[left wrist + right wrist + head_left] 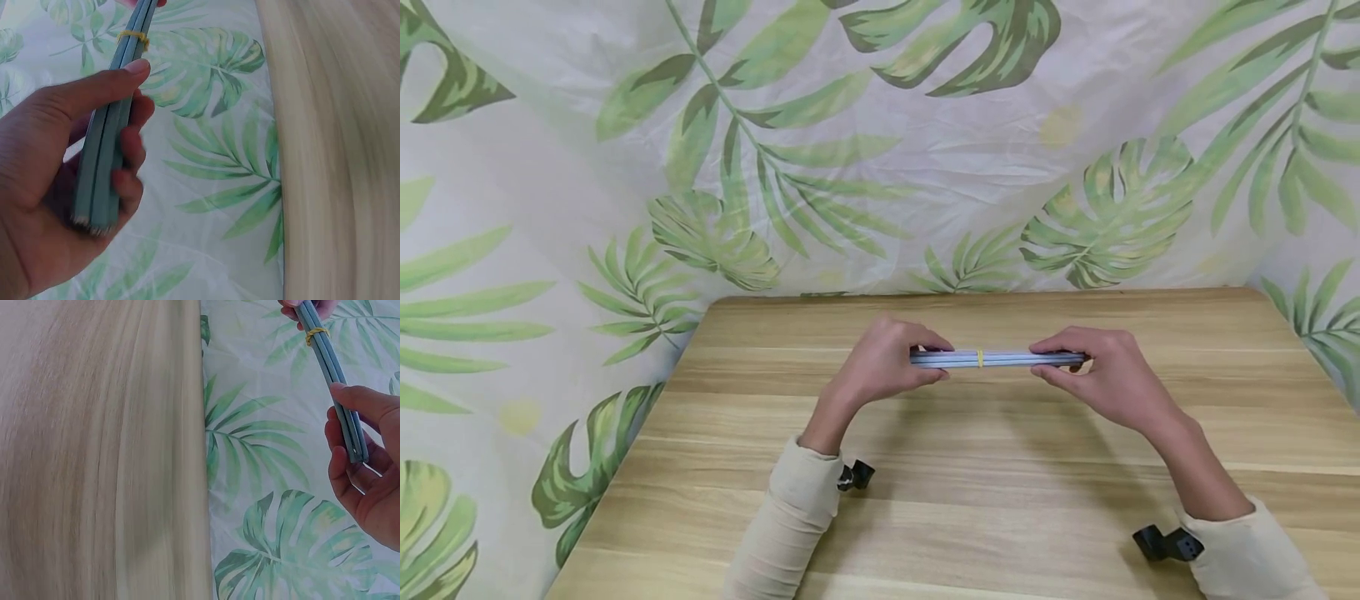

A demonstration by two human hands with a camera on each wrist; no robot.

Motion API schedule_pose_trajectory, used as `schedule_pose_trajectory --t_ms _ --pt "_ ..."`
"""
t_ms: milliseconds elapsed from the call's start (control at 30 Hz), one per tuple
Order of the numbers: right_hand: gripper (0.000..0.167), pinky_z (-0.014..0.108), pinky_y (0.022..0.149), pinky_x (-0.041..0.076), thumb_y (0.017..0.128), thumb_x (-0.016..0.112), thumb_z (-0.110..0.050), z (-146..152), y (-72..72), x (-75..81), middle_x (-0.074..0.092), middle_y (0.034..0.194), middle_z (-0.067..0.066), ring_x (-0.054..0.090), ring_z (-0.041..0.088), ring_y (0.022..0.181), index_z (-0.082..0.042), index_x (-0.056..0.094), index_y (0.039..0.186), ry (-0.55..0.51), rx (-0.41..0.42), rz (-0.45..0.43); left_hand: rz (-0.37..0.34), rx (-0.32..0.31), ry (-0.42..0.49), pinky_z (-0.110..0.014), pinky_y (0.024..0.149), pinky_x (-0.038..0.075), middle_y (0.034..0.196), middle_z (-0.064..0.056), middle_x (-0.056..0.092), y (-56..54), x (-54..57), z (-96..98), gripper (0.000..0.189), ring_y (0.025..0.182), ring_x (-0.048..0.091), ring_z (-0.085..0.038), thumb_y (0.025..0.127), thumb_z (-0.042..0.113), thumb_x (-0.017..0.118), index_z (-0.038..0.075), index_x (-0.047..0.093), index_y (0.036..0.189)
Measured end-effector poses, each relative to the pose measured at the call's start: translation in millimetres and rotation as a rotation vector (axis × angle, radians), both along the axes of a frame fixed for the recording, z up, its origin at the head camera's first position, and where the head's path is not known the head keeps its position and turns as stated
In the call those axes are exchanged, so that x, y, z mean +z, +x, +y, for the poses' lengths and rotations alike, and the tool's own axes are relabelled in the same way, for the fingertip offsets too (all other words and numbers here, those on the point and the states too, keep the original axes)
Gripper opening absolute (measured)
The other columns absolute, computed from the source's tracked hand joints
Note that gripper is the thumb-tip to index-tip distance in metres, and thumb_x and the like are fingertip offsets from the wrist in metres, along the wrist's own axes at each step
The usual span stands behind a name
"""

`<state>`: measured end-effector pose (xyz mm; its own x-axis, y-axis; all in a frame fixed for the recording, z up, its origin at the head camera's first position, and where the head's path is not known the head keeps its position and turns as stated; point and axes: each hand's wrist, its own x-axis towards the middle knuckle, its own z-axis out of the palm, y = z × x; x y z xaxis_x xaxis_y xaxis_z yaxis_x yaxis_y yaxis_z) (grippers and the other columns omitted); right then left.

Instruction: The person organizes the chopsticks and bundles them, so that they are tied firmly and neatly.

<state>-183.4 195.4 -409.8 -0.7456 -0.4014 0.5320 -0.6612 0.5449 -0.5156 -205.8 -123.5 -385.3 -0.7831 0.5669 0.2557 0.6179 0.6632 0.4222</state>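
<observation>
A bundle of slim blue-grey sticks (1009, 359), pencil-like in shape, is held level above the wooden table in the head view. A yellow rubber band (980, 358) is wound around its middle. My left hand (880, 364) grips the left end, thumb along the near side and fingers curled round the far side. At the other end, my right hand (1108, 375) holds the bundle between thumb and fingers. The left wrist view shows the blunt stick ends (94, 224) side by side against the left palm. Between the hands, the middle stretch with the band is uncovered.
The wood-grain table (970, 492) spreads beneath both hands. Behind it hangs a pale cloth (925, 208) printed with green leaves, which also covers the left side. Black wrist-camera mounts (1168, 543) stick out by both sleeves.
</observation>
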Motion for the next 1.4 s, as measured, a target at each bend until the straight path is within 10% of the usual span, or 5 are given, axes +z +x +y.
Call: schedule_pose_trajectory --t_ms 267,1400 --pt "0.024 0.016 0.065 0.052 0.085 0.091 -0.007 4.7 -0.1 -2.2 0.081 0.092 -0.006 0.065 -0.003 0.072 -0.018 0.085 0.105 -0.001 0.004 -0.029 -0.029 -0.092 -0.002 -0.021 0.075 0.052 0.103 0.001 0.081 -3.5 -7.1 -11.0 0.028 0.083 0.067 -0.006 0.087 0.014 0.09 0.013 0.084 0.114" --pt "0.02 0.022 0.067 0.056 0.091 0.085 -0.004 4.5 -6.0 -46.2 0.082 0.095 -0.002 0.065 -0.001 0.076 -0.014 0.085 0.107 0.025 0.074 -0.333 -0.063 0.013 0.07 -0.025 0.081 0.06 0.102 -0.004 0.084 -0.3 -56.9 -39.9 0.022 0.092 0.078 -0.014 0.086 0.012 0.092 0.009 0.085 0.106"
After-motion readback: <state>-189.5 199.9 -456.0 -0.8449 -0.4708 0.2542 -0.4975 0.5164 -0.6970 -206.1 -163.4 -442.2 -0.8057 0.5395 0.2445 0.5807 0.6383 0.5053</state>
